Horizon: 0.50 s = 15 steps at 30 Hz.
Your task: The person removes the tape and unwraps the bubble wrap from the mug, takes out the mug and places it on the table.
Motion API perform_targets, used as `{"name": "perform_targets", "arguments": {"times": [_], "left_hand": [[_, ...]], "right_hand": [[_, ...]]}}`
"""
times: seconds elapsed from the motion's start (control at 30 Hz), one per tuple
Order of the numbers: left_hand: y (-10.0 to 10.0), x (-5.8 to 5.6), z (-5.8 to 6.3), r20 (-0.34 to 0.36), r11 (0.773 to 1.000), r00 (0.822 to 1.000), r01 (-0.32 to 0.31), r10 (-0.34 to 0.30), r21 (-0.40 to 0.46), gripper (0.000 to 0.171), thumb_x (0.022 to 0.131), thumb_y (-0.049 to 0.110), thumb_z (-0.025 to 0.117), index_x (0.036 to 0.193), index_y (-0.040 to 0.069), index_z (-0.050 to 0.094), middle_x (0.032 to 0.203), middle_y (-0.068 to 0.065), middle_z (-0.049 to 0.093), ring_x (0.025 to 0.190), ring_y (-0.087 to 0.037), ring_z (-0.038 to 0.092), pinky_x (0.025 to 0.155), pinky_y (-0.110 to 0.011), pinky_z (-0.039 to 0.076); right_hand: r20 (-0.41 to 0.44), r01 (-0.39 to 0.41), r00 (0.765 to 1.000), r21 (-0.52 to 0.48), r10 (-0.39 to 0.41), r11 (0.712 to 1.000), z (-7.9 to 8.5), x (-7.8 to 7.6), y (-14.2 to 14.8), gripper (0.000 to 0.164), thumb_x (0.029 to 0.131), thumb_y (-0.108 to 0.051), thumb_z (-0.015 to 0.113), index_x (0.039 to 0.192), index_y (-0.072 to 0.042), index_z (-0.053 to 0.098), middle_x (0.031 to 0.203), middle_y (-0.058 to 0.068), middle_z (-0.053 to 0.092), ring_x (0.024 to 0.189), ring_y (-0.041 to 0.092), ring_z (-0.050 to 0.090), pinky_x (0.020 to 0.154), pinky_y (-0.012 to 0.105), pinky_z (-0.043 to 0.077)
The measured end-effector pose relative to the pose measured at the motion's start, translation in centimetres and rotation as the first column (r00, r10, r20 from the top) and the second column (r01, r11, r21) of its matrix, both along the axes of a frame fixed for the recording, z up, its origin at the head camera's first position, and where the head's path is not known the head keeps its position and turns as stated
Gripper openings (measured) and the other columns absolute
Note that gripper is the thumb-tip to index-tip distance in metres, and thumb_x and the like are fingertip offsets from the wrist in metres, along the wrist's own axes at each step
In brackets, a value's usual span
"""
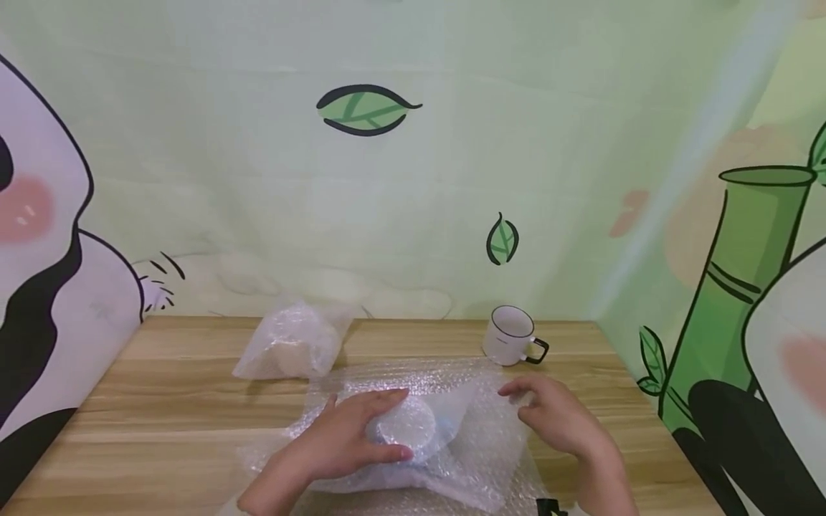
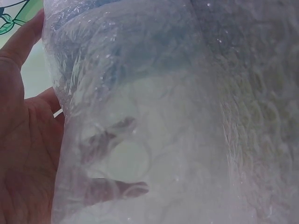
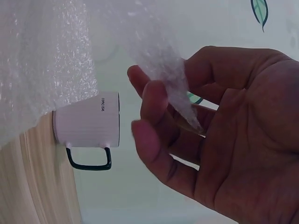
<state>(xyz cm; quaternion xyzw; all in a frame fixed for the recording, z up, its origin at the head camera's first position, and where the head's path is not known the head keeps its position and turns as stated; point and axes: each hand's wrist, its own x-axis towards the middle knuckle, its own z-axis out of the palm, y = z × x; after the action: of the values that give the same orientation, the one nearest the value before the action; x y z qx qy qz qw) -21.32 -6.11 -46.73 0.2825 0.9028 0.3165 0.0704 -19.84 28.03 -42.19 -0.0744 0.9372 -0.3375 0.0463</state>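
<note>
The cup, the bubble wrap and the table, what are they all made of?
The cup looks like glazed ceramic, or maybe enamelled metal: white with a dark rim. The bubble wrap seems thin, shiny plastic: see-through, glinting and bumpy. The table looks like light, smooth wood, with streaky grain, though it could be a printed covering.

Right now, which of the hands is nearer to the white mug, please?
Right. The right hand is just on the person's side of the white mug; the left hand is farther off, to the mug's left, holding the bubble-wrapped bundle.
</note>
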Motion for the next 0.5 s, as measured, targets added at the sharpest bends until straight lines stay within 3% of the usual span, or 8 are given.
{"name": "perform_targets", "arguments": {"times": [0.17,0.3,0.4,0.5], "left_hand": [[-0.1,0.0,-0.1,0.011,1.000,1.000,0.002,-0.002,0.003,0.090,0.081,0.077,0.067,0.155,0.030,0.049,0.157,0.000,0.053,0.148,-0.034,0.045,0.110,-0.087,0.011],[-0.1,0.0,0.0,0.013,1.000,1.000,0.007,-0.008,0.010,0.089,0.081,0.077,0.067,0.155,0.030,0.049,0.157,0.002,0.053,0.148,-0.033,0.046,0.110,-0.088,0.011],[-0.2,0.0,0.1,0.012,1.000,1.000,0.007,-0.007,0.011,0.090,0.081,0.078,0.067,0.155,0.030,0.049,0.158,0.003,0.052,0.148,-0.031,0.046,0.110,-0.088,0.012],[-0.3,0.0,0.1,0.014,1.000,1.000,0.005,-0.005,0.011,0.090,0.081,0.078,0.067,0.155,0.030,0.049,0.158,0.004,0.052,0.148,-0.030,0.046,0.110,-0.088,0.012]], "right_hand": [[-0.041,0.037,0.999,0.050,-0.035,0.998,0.5,0.3,-0.3,0.035,0.089,-0.002,0.064,0.122,-0.010,0.073,0.128,0.013,0.067,0.109,0.029,0.062,0.088,0.045,0.053],[-0.122,0.113,0.987,0.095,-0.102,0.989,1.5,0.8,-1.1,0.034,0.093,-0.017,0.074,0.127,-0.014,0.072,0.135,0.012,0.060,0.129,0.038,0.052,0.100,0.060,0.048],[-0.202,0.124,0.974,0.097,-0.102,0.988,2.0,1.0,-2.2,0.036,0.090,-0.020,0.079,0.125,-0.015,0.073,0.120,0.007,0.064,0.118,0.031,0.055,0.095,0.051,0.050],[-0.220,0.067,0.974,0.084,-0.047,0.994,2.1,1.0,-3.3,0.037,0.089,-0.021,0.081,0.125,-0.015,0.072,0.100,0.001,0.062,0.099,0.021,0.056,0.084,0.036,0.049]]}}
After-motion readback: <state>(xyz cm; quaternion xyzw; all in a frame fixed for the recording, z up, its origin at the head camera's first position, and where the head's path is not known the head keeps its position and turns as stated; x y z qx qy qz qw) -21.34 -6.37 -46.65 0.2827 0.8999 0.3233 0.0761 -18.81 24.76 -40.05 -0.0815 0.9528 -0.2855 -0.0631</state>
